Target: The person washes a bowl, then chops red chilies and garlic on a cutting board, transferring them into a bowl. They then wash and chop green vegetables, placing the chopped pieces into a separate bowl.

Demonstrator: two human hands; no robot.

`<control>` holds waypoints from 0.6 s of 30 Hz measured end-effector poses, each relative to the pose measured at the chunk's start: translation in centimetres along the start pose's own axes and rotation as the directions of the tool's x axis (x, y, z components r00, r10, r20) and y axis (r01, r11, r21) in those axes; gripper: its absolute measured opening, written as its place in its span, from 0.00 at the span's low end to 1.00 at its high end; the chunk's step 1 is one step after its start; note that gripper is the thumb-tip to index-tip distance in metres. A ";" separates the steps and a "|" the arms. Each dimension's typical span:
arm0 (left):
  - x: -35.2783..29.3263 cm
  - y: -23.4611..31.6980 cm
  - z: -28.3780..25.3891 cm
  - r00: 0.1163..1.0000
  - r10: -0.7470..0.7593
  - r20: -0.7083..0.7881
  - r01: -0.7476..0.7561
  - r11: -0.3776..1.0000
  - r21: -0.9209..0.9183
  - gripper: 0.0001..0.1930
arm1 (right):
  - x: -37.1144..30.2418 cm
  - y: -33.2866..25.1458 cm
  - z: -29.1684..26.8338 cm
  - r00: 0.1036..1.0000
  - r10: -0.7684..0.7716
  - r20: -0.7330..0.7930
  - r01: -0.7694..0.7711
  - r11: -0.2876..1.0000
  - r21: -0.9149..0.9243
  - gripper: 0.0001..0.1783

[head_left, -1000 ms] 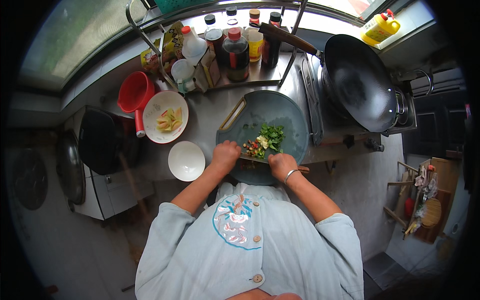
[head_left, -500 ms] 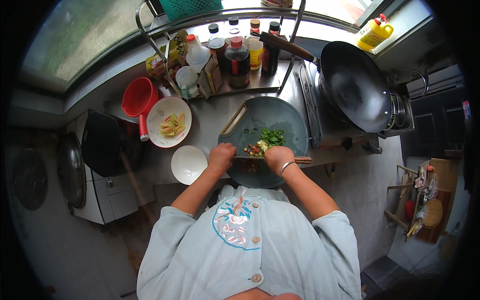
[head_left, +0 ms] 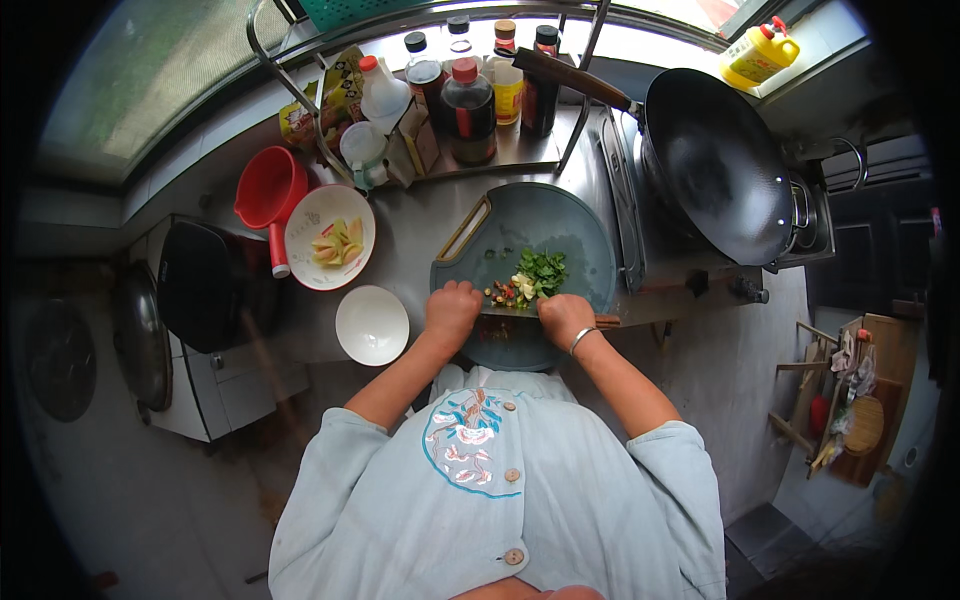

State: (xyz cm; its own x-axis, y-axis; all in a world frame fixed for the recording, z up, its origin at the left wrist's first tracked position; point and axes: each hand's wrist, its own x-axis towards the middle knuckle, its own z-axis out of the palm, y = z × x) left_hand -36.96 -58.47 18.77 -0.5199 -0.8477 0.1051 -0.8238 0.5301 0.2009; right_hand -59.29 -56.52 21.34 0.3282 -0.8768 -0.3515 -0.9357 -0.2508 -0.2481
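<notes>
The right hand [head_left: 566,320] grasps the knife [head_left: 507,313] near its handle; the left hand [head_left: 453,311] is clenched at the blade's other end. The knife spans the cutting board [head_left: 560,215] toward its near edge, beside chopped greens [head_left: 543,268].

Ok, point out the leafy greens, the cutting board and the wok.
Leafy greens [head_left: 543,268]: head view, middle of the pile.
Cutting board [head_left: 560,222]: head view, bare upper surface.
Wok [head_left: 715,165]: head view, inner surface.
</notes>
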 end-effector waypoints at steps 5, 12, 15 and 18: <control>0.7 0.7 -0.7 0.999 0.022 -0.023 -0.020 0.996 0.085 0.01 | 0.3 1.1 0.4 0.999 -0.041 0.025 0.041 0.999 0.009 0.04; 1.1 3.7 -2.9 1.000 0.025 0.001 -0.025 0.991 0.132 0.02 | -0.7 3.2 0.1 0.989 -0.140 -0.042 0.142 0.989 0.032 0.04; 0.3 3.4 -2.2 1.000 -0.006 -0.024 0.008 0.996 0.088 0.01 | -0.6 2.8 0.6 0.987 -0.150 -0.065 0.151 0.988 0.017 0.04; -1.0 1.4 -0.7 0.999 -0.017 -0.035 0.019 0.999 0.037 0.01 | 0.0 1.4 0.6 0.991 -0.132 -0.017 0.131 0.991 -0.039 0.04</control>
State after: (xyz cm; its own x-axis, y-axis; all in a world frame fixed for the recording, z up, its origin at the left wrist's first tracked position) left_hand -37.47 -56.87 19.59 -0.4975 -0.8569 0.1352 -0.8411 0.5146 0.1665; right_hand -60.56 -56.61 20.45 0.4467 -0.8428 -0.3002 -0.8888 -0.3797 -0.2566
